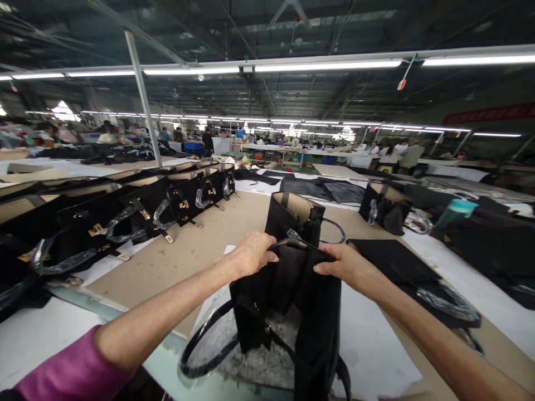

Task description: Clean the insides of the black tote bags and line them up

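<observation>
A black handbag [301, 301] stands upright on the worktable in front of me, its mouth open and pale lining showing at the far side. My left hand [251, 253] is closed on the bag's left top edge. My right hand [349, 267] grips the right top edge, fingers curled over the rim. A plastic-wrapped black handle [204, 348] hangs down from the bag toward me. A second handle loop [334, 229] shows behind the bag.
A long row of finished black bags [125, 214] with gold clasps lines the left side. More black bags [384, 209] and flat black pieces [388, 259] lie to the right, near a teal bottle [457, 211]. A metal pole [144, 100] rises at left. People work far behind.
</observation>
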`<state>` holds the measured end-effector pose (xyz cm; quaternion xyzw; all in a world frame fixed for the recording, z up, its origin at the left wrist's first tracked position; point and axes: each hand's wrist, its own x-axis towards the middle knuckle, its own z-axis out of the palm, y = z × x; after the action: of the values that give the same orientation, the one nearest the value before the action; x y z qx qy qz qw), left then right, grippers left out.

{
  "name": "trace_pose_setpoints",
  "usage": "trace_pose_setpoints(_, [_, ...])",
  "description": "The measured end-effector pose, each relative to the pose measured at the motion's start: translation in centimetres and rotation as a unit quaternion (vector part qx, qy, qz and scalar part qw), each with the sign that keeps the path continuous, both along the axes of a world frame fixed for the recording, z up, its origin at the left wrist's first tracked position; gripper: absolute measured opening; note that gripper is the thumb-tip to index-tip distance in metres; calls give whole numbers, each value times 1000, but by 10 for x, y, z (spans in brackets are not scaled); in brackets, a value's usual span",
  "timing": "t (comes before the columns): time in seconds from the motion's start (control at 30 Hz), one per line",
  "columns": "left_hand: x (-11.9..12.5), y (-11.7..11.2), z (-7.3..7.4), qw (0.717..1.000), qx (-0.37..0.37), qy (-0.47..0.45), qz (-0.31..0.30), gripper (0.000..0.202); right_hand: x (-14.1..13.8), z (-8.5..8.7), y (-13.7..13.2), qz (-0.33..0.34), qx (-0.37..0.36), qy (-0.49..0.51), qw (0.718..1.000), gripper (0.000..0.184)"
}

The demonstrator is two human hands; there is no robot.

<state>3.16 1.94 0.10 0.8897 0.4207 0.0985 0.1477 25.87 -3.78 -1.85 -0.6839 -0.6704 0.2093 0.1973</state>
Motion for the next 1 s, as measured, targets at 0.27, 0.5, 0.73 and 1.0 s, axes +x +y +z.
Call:
trace_pose_setpoints(0.27, [-27, -16, -7, 995, -41, -52, -76, 17, 18, 6, -2, 73, -20, -8, 997, 14])
trace_pose_setpoints(0.5, [-30, -16, -11, 994, -37, -49, -89, 25, 13, 7, -4, 100, -5, -61, 993, 15])
trace_pose_setpoints(0.73, [-27, -20, -11, 994, -1, -38, -104, 33, 3, 18, -8, 75, -7, -147, 986, 19])
trace_pose_setpoints(1.0, [-22, -26, -13, 993, 25, -44, -105, 33, -12, 25, -4, 126, 83, -206, 967, 8])
